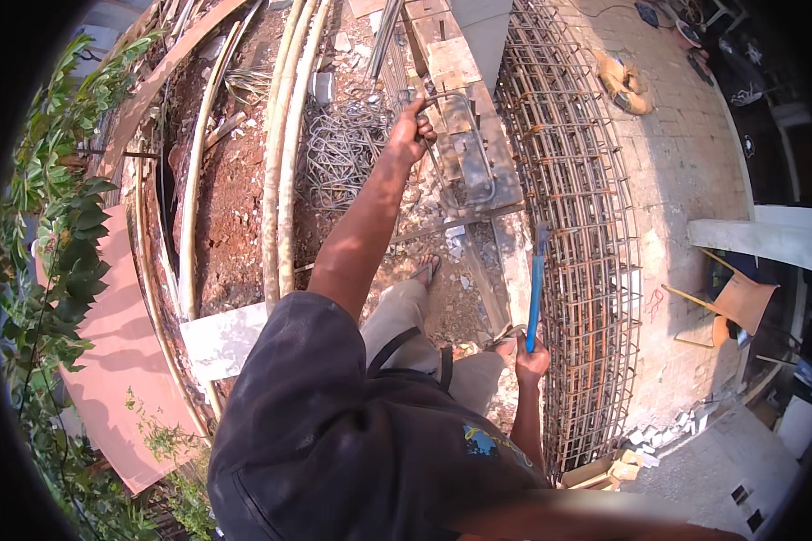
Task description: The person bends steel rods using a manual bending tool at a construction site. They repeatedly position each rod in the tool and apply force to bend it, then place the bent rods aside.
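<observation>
My left hand, arm stretched forward, is closed around a thin steel rod bent into a rectangular stirrup. The stirrup lies over a wooden bench with short pegs and metal plates on it. Nearer my body, my right hand grips the lower end of a bar bender, which has a long blue handle and a dark metal head pointing forward. That head is beside the bench's right edge, apart from the stirrup.
A long rebar cage stands close on my right. Left of the bench lies a heap of bent stirrups, with long wooden poles beyond. A brown chair and a yellow bag-like thing are farther right.
</observation>
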{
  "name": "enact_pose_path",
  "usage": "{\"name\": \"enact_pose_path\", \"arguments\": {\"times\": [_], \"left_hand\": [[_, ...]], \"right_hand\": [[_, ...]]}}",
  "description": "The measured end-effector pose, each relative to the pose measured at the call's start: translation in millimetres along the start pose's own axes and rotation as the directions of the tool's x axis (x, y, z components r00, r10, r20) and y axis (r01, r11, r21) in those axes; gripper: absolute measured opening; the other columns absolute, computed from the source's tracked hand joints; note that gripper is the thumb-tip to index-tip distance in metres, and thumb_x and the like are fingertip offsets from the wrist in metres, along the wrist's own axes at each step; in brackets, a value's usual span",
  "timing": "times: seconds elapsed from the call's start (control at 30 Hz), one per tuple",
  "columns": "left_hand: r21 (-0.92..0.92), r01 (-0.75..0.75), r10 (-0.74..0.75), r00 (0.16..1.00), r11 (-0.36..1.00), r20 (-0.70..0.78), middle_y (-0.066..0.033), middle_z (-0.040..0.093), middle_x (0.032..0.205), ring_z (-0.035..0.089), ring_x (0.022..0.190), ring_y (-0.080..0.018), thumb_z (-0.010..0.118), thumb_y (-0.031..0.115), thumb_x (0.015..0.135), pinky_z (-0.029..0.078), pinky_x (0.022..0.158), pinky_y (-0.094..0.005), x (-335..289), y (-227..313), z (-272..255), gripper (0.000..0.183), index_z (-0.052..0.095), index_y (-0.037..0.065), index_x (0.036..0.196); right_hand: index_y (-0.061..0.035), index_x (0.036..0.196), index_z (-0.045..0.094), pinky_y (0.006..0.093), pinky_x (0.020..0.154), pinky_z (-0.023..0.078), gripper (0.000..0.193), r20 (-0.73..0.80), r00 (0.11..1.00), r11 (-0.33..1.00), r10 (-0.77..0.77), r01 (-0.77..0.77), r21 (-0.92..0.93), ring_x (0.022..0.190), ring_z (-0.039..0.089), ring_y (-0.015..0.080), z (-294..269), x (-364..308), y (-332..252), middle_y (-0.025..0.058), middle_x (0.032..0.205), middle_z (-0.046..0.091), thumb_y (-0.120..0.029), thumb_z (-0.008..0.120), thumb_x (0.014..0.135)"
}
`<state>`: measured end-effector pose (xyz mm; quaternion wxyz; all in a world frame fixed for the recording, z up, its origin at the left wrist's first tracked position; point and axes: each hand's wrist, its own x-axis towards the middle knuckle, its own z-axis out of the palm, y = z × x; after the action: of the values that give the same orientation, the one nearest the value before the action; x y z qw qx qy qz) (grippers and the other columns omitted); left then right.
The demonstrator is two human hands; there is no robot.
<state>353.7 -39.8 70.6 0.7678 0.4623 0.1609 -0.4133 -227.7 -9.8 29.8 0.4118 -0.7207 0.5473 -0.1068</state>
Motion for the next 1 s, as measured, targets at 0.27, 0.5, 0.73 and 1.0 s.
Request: {"name": "enact_pose_path", "arguments": {"times": [0.27,0.5,0.73,1.0], "left_hand": [[-0.027,-0.387,0.386,0.922,0.922,-0.036,0.0106,0.035,0.064,0.033,0.054,-0.004,0.079,0.034,0.102,0.032,0.051,-0.0243,-215,-26,28,0.027,0.066,0.01,0.099],[-0.145,-0.385,0.376,0.923,0.911,-0.088,0.007,0.051,0.066,0.036,0.051,-0.0051,0.075,0.027,0.105,0.034,0.045,-0.026,-213,51,-82,0.025,0.076,0.003,0.112],[0.669,0.219,0.481,0.544,0.71,-0.688,-0.0288,0.058,0.154,0.051,0.149,-0.0374,0.067,0.081,0.086,0.037,0.125,-0.0476,-55,203,-252,0.105,0.061,-0.004,0.147],[0.905,0.12,0.51,0.792,0.409,-0.336,-0.0157,0.072,0.141,0.067,0.133,-0.034,0.072,0.064,0.091,0.051,0.114,-0.0428,80,184,-216,0.063,0.08,0.012,0.127]], "right_hand": [[-0.002,0.087,0.075,0.0348,0.042,0.047,0.022,0.087,0.866,0.752,0.492,-0.473,0.46,0.042,0.055,0.0182,-26,-31,112,0.0032,0.055,0.052,-0.022,0.075,0.097],[-0.0026,0.09,0.075,0.0362,0.045,0.048,0.023,0.24,0.886,0.918,0.396,-0.392,-0.067,0.046,0.057,0.0205,-24,-12,113,0.0052,0.058,0.054,-0.024,0.075,0.096],[-0.0032,0.092,0.076,0.0376,0.049,0.049,0.024,0.302,0.898,0.931,0.319,-0.237,-0.276,0.05,0.059,0.0229,-17,6,50,0.0071,0.061,0.057,-0.027,0.075,0.095],[-0.0039,0.095,0.077,0.0393,0.053,0.051,0.025,0.251,0.885,0.88,0.391,-0.28,-0.385,0.055,0.062,0.0255,-13,-20,5,0.0094,0.065,0.06,-0.029,0.075,0.094]]}}
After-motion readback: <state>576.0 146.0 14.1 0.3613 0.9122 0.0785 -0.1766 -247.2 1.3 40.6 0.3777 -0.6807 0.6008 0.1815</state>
